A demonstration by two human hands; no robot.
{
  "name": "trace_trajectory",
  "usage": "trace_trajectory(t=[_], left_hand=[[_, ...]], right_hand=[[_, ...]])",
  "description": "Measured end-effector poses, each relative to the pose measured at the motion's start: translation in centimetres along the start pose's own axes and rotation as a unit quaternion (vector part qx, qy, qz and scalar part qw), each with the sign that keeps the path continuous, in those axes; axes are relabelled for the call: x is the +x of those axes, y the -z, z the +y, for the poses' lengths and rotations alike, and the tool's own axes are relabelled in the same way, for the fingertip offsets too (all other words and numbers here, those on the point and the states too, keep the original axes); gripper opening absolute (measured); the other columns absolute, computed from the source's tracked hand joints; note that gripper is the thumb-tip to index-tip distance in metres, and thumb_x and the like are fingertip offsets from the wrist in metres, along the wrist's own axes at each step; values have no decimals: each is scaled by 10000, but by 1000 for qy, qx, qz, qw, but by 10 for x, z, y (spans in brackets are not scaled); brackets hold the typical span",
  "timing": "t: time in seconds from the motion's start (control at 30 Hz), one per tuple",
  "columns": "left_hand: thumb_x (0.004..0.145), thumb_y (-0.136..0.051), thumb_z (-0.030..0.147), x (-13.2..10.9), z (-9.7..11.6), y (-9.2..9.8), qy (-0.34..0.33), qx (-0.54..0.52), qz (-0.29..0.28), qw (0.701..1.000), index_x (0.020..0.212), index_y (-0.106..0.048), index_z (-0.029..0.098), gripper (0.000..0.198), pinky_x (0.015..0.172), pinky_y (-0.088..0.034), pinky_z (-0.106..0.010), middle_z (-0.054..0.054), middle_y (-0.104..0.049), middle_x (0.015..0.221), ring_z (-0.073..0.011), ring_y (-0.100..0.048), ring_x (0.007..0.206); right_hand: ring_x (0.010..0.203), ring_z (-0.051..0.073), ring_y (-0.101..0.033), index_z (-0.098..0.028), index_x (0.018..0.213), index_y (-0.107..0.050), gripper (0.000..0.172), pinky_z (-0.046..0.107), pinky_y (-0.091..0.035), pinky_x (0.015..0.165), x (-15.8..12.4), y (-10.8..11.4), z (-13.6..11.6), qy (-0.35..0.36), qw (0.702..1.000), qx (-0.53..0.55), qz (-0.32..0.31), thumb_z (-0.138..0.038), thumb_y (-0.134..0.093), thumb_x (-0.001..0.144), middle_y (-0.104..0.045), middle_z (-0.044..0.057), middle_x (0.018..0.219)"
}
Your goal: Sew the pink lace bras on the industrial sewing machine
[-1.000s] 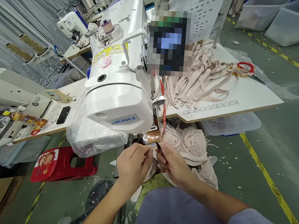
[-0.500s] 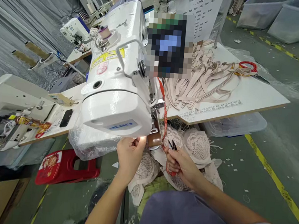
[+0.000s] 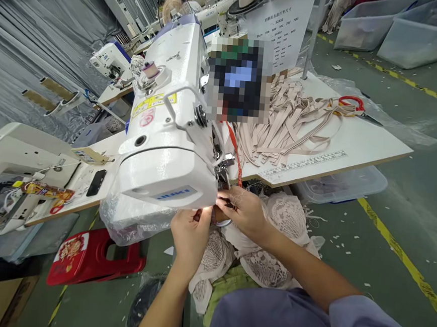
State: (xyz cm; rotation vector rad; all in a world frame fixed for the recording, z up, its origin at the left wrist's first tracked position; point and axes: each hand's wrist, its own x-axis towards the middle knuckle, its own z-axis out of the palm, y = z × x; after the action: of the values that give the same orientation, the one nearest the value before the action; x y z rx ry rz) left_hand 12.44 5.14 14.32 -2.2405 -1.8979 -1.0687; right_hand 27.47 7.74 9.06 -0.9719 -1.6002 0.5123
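A white sewing machine [image 3: 168,174] stands over both hands. My left hand [image 3: 190,234] is closed in a pinch just under the front of its head; what the fingers hold is hidden. My right hand [image 3: 247,213] reaches in beside the needle area, thumb and fingers pinched together close to the left fingertips. What they grip cannot be made out. A red-orange braided cord [image 3: 236,152] hangs down behind my right hand. No snips show in this view. Beige lace bra cups [image 3: 286,216] hang below and beside the hands.
Beige straps [image 3: 282,123] lie piled on the white tabletop [image 3: 375,140], with red-handled scissors [image 3: 352,104] at their far end and a printed ruler [image 3: 305,163] along the edge. A red stool [image 3: 93,257] stands at left; a phone [image 3: 96,182] lies on the neighbouring table.
My right hand has moved up and left to the needle area, beside my left hand. The dark-bladed snips it held are no longer visible. My left hand stays under the machine head.
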Motion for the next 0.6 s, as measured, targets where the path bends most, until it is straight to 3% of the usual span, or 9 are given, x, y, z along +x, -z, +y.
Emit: trace_trajectory(t=[0.2, 0.3, 0.4, 0.5, 0.6], left_hand=[[905, -613, 288, -2, -4, -7, -77, 39, 58, 995, 610, -613, 164, 320, 524, -396, -246, -12, -615, 542, -142, -568, 511], [923, -608, 294, -1, -4, -6, -118, 50, 80, 988, 636, -618, 170, 313, 506, -395, -238, -7, -620, 542, -136, -567, 497], [946, -583, 305, -5, -3, -2, -188, 71, 102, 974, 746, -633, 176, 243, 495, -402, -231, -9, -645, 570, -129, -574, 484], [944, -564, 230, -15, -1, 3, -303, 45, 81, 949, 971, -636, 180, 92, 540, -459, -219, -81, -757, 805, -134, -658, 583], [902, -588, 139, -23, -4, 3, -407, -12, -4, 913, 1136, -604, 181, 238, 594, -500, -229, -129, -773, 997, -146, -701, 679]], right_hand=[[731, 184, -629, -227, 1007, -720, 274, 287, -426, 657, -5, -1, 0, 60, 995, -85, 2, -278, -451, 1003, -684, 58, 784], [719, 202, -610, -195, 970, -692, 286, 305, -404, 639, -4, -3, 1, 58, 992, -112, -11, -308, -431, 1003, -677, 75, 796], [643, 189, -551, -189, 847, -631, 265, 302, -371, 594, 0, 5, -6, 25, 996, -73, -41, -319, -431, 964, -626, 56, 720], [547, 138, -433, -216, 691, -515, 210, 264, -326, 538, -1, 32, -26, -81, 985, 54, -145, -274, -470, 887, -490, -15, 586], [492, 102, -335, -218, 599, -430, 284, 235, -272, 475, -15, 74, -41, -209, 903, 213, -309, -314, -554, 836, -385, -50, 528]])
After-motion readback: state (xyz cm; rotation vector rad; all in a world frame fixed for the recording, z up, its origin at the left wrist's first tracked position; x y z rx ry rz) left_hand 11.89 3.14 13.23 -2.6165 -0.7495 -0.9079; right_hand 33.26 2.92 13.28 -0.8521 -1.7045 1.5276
